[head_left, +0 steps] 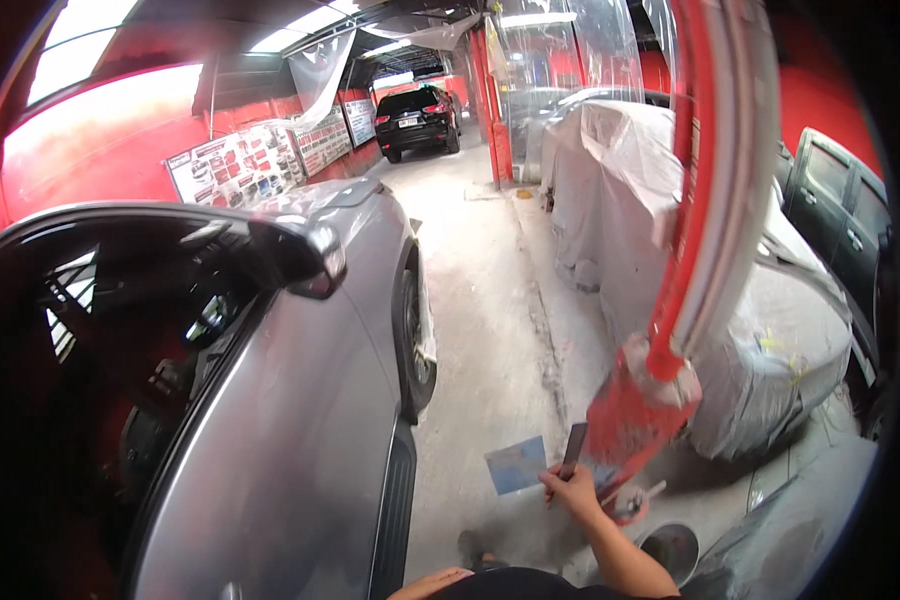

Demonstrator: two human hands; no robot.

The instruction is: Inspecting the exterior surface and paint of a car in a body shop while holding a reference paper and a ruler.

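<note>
grey metal car door point(300, 440) sits left of the right hand point(573, 492), whose fingers pinch a dark flat scraper point(574, 450) and blue card point(516, 465) that could slip and scratch paint.

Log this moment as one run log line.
right hand: holds dark flat strip and blue card | left hand: unseen | beside: silver car

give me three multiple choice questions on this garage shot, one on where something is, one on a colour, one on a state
1. Where is the silver car?
A. to the person's left
B. to the person's right
C. behind the black car

2. What colour are the walls?
A. green
B. red
C. white

3. What state is the car on the right in?
A. bare
B. on a lift
C. covered with sheeting

Answers: 1 A, its door fills the left side; 2 B, the wall behind the posters is red; 3 C, pale sheeting wraps its body. The right hand holds a flat dark tool.
</note>
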